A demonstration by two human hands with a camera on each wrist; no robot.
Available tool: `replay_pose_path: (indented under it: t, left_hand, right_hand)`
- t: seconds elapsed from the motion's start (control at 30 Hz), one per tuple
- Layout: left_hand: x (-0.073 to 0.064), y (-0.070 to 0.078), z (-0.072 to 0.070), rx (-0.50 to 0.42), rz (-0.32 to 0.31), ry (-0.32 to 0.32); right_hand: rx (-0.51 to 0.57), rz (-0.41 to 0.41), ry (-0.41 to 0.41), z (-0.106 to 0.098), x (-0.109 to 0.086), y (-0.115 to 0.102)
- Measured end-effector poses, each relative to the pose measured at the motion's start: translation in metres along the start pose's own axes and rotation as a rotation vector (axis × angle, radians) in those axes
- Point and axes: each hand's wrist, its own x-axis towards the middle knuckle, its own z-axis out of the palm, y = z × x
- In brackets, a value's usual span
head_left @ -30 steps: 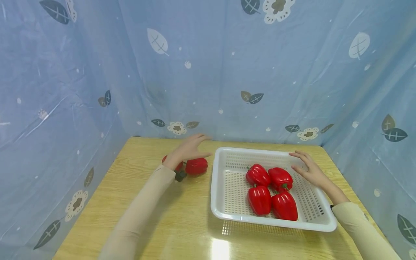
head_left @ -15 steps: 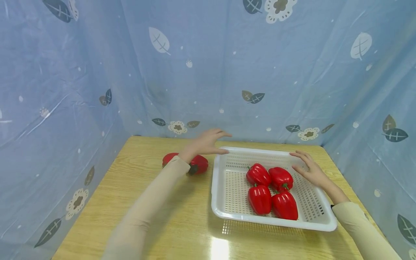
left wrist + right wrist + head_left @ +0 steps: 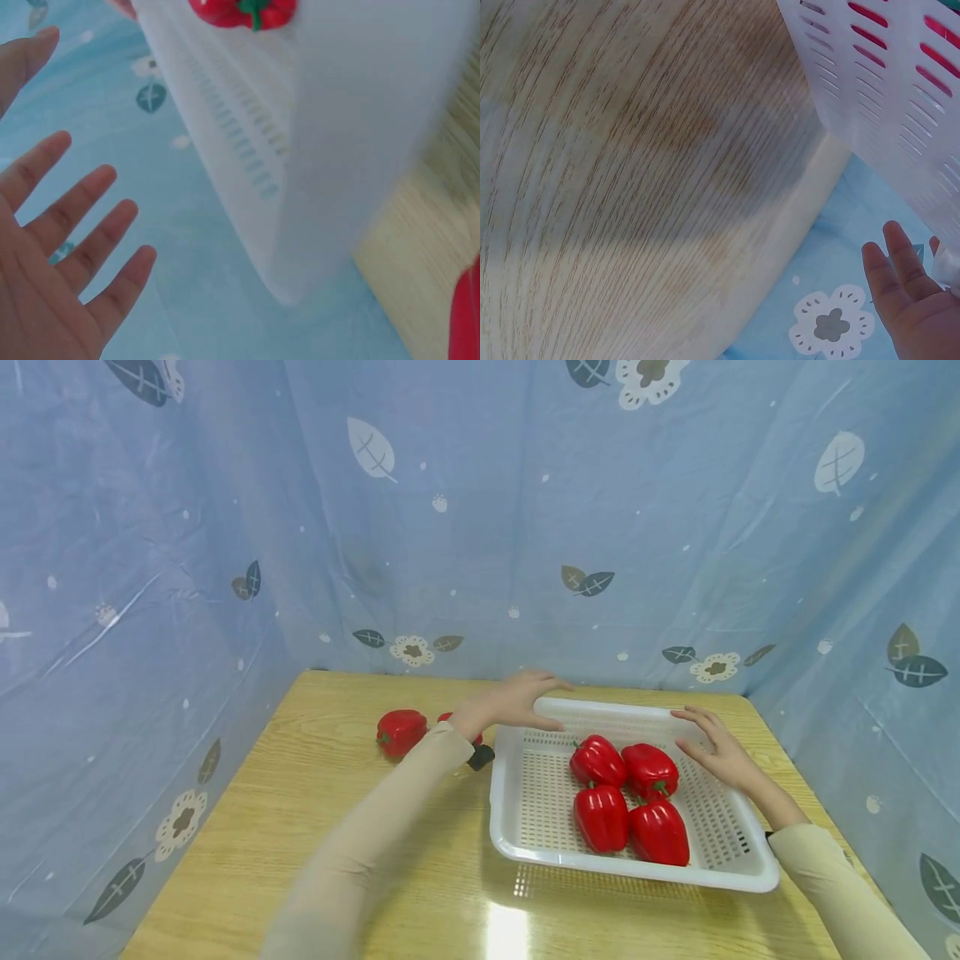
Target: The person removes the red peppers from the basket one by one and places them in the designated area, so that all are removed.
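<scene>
My left hand [image 3: 512, 703] hangs over the back left corner of a white slotted plastic basket [image 3: 633, 872], fingers spread and holding nothing. In the left wrist view that hand [image 3: 52, 277] shows its palm, apart from the basket wall [image 3: 352, 127]. My right hand [image 3: 718, 758] is over the basket's back right side, thumb and fingers apart, fingertips close to the rim. Several glossy red bell peppers [image 3: 600, 818] with green stems lie inside the basket. A red bell pepper [image 3: 401, 732] sits on the table, left of the basket; a second is mostly hidden behind my left wrist.
The light wooden table [image 3: 247, 852] has its back edge against a blue patterned curtain [image 3: 465, 527], which also hangs along both sides. A black wrist device [image 3: 481, 757] sits under my left wrist.
My left hand has moved right, from above the two loose peppers to over the basket's back left corner. The right hand, the basket and the peppers stay in place.
</scene>
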Motion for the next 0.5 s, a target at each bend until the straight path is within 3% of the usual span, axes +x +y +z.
replay_pose_path:
  t: [0.3, 0.5]
  left_hand:
    - [0.021, 0.017, 0.015, -0.054, 0.013, -0.049]
    - [0.031, 0.027, 0.025, -0.035, 0.013, -0.092]
  right_hand:
    - [-0.005, -0.001, 0.004, 0.0, -0.001, 0.0]
    - [-0.001, 0.0, 0.002, 0.001, -0.001, -0.004]
